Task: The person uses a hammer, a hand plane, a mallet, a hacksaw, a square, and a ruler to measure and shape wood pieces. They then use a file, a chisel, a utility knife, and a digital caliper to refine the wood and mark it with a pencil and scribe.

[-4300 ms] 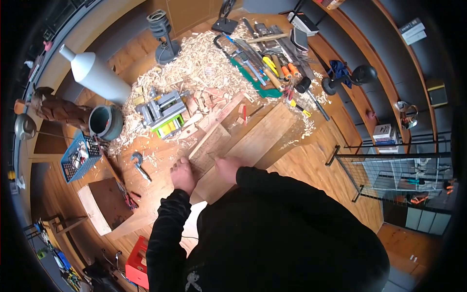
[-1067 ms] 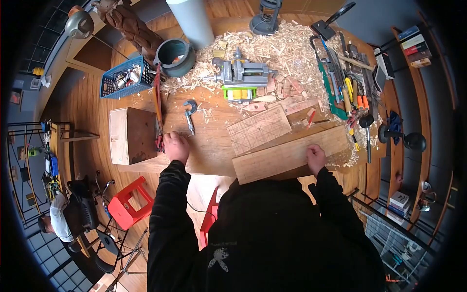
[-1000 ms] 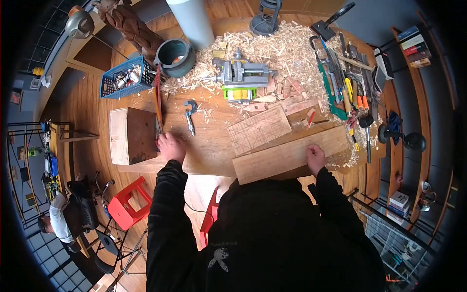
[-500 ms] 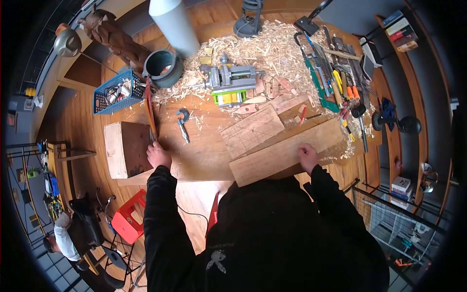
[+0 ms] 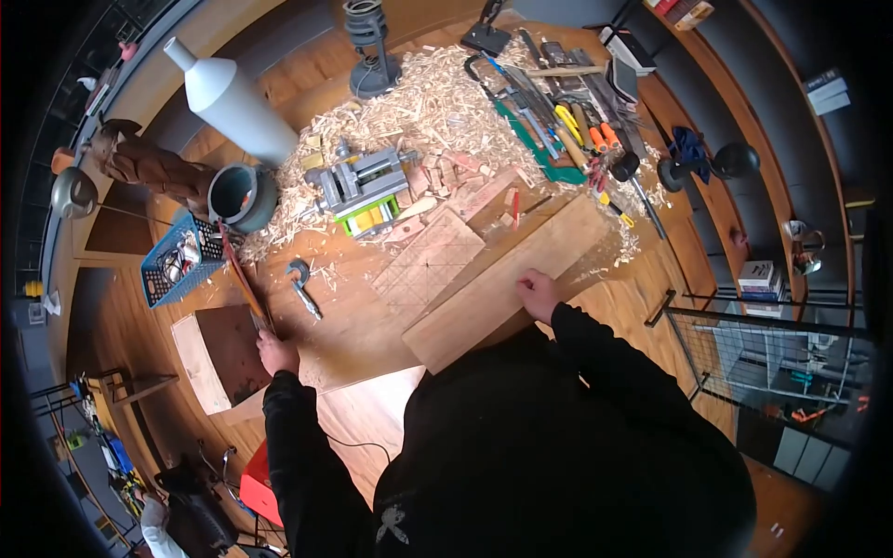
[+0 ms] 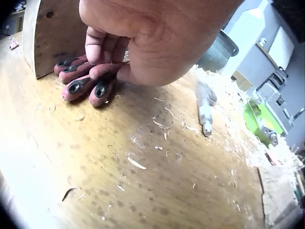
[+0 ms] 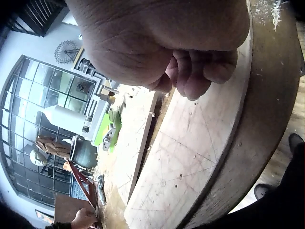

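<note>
My left hand (image 5: pixel 277 352) is at the left end of the bench, beside a wooden block (image 5: pixel 219 358). In the left wrist view its thumb and fingers pinch one red-and-black handle of the pliers (image 6: pixel 102 90); several similar handles lie bunched under it, and the pliers' heads are hidden. My right hand (image 5: pixel 538 294) rests with loosely curled fingers over a long pale board (image 5: pixel 493 302) and grips nothing. Parallel to that board, farther in, lies a shorter board (image 5: pixel 430 262) with pencilled crossing lines.
A micrometer (image 5: pixel 303 290) lies right of the left hand. Behind it stand a vise (image 5: pixel 367 186) in wood shavings (image 5: pixel 419 107), a blue basket (image 5: pixel 181 260) and a dark pot (image 5: pixel 244 197). Saws and chisels, near a green-framed saw (image 5: pixel 544 153), fill the far right.
Earlier both hands were at the two boards. The left hand has since gone left to the pliers and now pinches a handle; the right sits farther along the long board. The head view has swung.
</note>
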`<state>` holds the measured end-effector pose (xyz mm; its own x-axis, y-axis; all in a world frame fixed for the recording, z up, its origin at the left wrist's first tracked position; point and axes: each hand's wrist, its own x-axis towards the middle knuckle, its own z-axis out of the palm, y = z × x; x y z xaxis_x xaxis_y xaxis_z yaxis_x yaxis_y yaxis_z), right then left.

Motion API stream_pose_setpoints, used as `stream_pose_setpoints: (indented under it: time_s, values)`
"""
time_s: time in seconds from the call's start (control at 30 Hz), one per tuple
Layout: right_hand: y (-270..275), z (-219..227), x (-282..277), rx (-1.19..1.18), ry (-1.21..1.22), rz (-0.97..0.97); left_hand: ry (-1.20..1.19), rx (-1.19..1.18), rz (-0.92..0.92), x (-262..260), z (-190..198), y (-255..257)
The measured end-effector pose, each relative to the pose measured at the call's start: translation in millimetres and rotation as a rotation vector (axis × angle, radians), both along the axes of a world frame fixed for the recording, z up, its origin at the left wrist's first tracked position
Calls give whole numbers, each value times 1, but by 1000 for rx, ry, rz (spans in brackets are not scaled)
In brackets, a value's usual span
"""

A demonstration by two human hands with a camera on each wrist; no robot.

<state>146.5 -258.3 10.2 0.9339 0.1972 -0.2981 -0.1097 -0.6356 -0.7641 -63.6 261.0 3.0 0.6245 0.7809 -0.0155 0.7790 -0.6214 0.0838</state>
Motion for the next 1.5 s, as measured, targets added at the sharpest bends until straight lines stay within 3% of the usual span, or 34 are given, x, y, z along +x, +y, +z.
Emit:
stream_pose_setpoints:
  time_s: [0.2, 0.27, 0.33, 0.4, 0.6, 0.63, 0.73, 0.8, 0.83, 0.93, 0.97, 1.17, 1.2, 1.27, 1.3, 1.37, 1.43, 1.5]
  values:
    - [0, 0, -2, 23, -22, 33, -124, -29, -26, -3, -1, -16]
    - [2, 3, -2, 36, 4, 34, -242, 36, -167, -6, 0, -32]
    - [3, 7, -1, 32, -26, 66, -348, -119, -114, -2, 2, -53]
    - [7, 8, -1, 33, -2, 101, -366, -329, -46, 14, 30, -87]
    - [61, 54, 3, 208, 182, 358, -698, -848, -147, 55, 30, -154]
    - [74, 59, 0, 286, 261, 428, -734, -979, -166, 71, 57, -175]
    - [112, 68, -10, 267, 281, 553, -752, -1063, -269, 96, 68, -215]
    - [128, 56, -24, 343, 373, 480, -781, -1175, -269, 106, 69, -237]
    - [131, 48, -28, 417, 463, 404, -780, -1175, -270, 108, 71, -245]
    - [124, 40, -27, 439, 378, 333, -603, -1058, -349, 111, 85, -261]
    - [122, 52, -26, 550, 544, 243, -577, -994, -382, 111, 87, -265]
    - [117, 58, -22, 517, 557, 202, -503, -997, -360, 114, 88, -278]
    - [116, 50, -22, 520, 555, 197, -484, -943, -423, 116, 89, -278]
    - [114, 28, -20, 435, 323, 243, -462, -889, -491, 118, 88, -274]
    - [112, 27, -18, 436, 322, 238, -456, -878, -551, 118, 82, -266]
    - [104, 25, -10, 484, 539, 207, -450, -866, -613, 120, 70, -245]
    - [96, 33, -9, 447, 553, 208, -301, -492, -656, 127, 56, -216]
    - [90, 38, -9, 410, 569, 209, -209, -402, -657, 134, 48, -193]
